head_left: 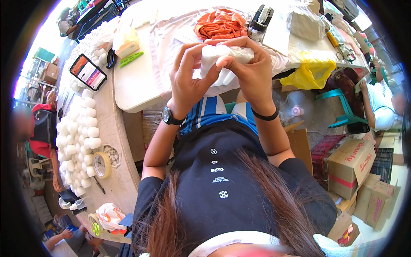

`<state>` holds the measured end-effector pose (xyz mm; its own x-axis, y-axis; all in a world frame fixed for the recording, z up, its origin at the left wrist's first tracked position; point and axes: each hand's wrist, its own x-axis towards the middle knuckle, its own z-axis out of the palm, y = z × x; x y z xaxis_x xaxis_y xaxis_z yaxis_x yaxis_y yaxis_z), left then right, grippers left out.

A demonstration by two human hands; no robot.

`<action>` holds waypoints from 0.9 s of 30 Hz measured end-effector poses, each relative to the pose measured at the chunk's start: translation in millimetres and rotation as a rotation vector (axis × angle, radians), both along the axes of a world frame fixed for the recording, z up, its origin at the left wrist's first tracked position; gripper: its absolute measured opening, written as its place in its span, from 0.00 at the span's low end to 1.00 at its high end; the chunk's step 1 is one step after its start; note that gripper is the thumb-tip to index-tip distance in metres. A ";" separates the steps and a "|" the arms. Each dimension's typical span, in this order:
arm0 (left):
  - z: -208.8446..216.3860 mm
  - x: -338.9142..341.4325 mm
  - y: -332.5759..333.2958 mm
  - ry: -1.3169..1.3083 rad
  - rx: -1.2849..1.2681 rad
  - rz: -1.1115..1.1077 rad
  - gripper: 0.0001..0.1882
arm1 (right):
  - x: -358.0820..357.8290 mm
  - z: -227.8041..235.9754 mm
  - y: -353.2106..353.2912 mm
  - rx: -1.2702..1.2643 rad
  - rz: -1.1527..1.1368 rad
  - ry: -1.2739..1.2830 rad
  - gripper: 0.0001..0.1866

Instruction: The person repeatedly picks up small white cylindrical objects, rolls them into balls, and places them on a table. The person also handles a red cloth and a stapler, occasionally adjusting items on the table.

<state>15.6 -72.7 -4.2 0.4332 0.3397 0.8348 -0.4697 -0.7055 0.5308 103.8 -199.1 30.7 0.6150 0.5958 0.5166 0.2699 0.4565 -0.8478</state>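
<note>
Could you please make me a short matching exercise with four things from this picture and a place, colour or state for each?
Things:
1. white item
2. phone
3. crumpled cloth
4. plastic bag

Descriptions:
A. orange
B. held between the left hand and the right hand
C. yellow, at the table's edge
D. screen lit

Right pairs: 1-B, 2-D, 3-A, 4-C

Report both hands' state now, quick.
Left hand: closed, holding one side of a white item.
Right hand: closed, holding the other side of the same item, thumb across its front.
</note>
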 end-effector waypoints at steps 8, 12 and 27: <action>-0.6 -5.0 -7.0 -0.012 -0.448 -0.189 0.25 | 4.0 -5.7 7.9 0.185 -0.009 -0.078 0.24; 5.5 -9.2 -4.9 -0.054 -0.407 -0.205 0.29 | 5.3 -10.1 -2.8 0.170 -0.030 -0.099 0.25; 6.0 -10.0 -4.2 -0.079 -0.325 -0.185 0.30 | 9.0 -11.5 -8.7 0.147 -0.220 -0.434 0.17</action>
